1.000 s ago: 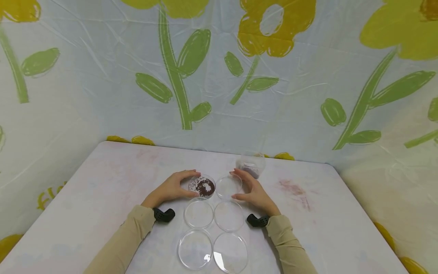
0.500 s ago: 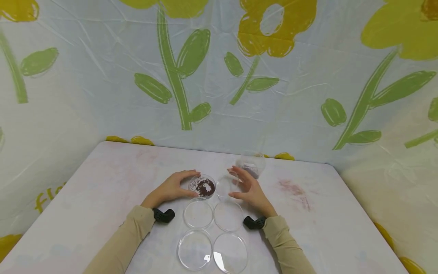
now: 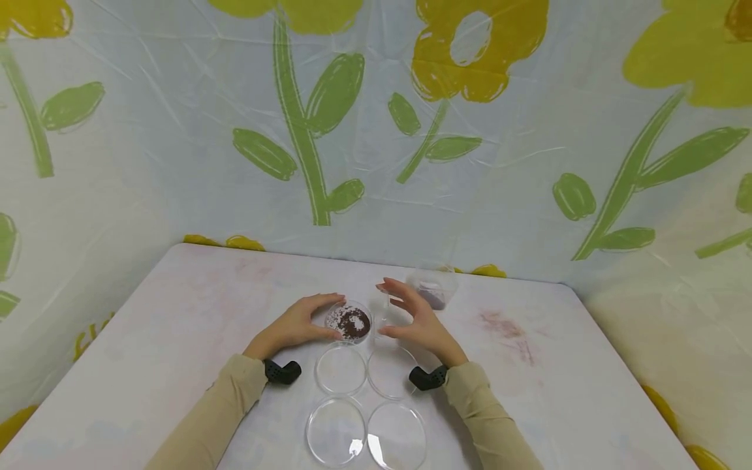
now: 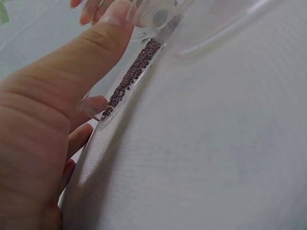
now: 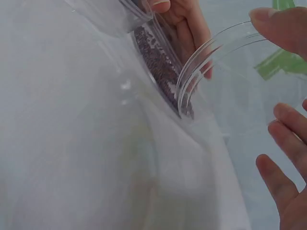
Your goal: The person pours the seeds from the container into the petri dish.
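Note:
A round clear petri dish (image 3: 354, 323) with small dark brown grains scattered over its bottom rests on the table. My left hand (image 3: 302, 321) grips it from the left, thumb at the near side and fingers at the far side. In the left wrist view the grains (image 4: 132, 74) lie in a band along the dish's bottom. Just to the right, my right hand (image 3: 420, 320) holds a second clear dish (image 3: 384, 312) tipped up nearly on edge. The right wrist view shows the thumb (image 5: 283, 28) on that dish's rim, close by the grain-filled one.
Several clear dish halves lie in two columns nearer me, such as one (image 3: 336, 432) at the front left and one (image 3: 396, 435) at the front right. A clear container (image 3: 433, 294) with dark contents stands behind my right hand. A flowered cloth (image 3: 505, 196) hangs behind the table.
My right hand has moved left and lifted the clear dish, which was flat beside the grain dish, tilting it up toward vertical. My left hand has stayed on the grain dish.

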`<state>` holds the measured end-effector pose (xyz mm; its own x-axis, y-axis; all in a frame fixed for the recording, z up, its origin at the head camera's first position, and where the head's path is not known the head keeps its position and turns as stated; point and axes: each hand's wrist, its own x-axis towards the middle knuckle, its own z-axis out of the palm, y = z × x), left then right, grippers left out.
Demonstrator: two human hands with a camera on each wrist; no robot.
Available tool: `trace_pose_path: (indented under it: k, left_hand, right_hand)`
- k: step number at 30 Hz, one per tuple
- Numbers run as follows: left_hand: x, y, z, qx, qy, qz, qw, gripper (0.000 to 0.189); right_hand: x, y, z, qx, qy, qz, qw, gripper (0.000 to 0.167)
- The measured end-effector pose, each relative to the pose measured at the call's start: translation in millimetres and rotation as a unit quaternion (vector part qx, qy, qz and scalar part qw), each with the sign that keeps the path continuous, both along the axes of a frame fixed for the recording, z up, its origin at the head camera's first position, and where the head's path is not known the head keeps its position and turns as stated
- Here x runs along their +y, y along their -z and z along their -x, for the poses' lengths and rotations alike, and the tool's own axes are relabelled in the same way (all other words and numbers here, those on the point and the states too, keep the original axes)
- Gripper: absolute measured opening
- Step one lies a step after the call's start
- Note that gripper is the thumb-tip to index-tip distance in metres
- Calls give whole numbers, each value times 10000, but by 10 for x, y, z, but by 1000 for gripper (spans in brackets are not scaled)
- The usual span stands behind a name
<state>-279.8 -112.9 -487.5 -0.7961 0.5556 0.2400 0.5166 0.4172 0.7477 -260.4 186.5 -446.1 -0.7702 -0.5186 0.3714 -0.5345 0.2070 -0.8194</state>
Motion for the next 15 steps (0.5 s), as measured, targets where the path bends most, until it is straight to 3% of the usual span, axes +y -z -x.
trace_pose_path:
  k: [9,15]
  left_hand:
    - [-8,31,10,-101,-46,70,9999,97]
    - [0,28,5,-182,-41,-9,9998,98]
  right_hand:
    - [-280,-215,70,116,-167,-1330,9909,90]
    - [-404,-283,96,240,-298,-1811,9827,90]
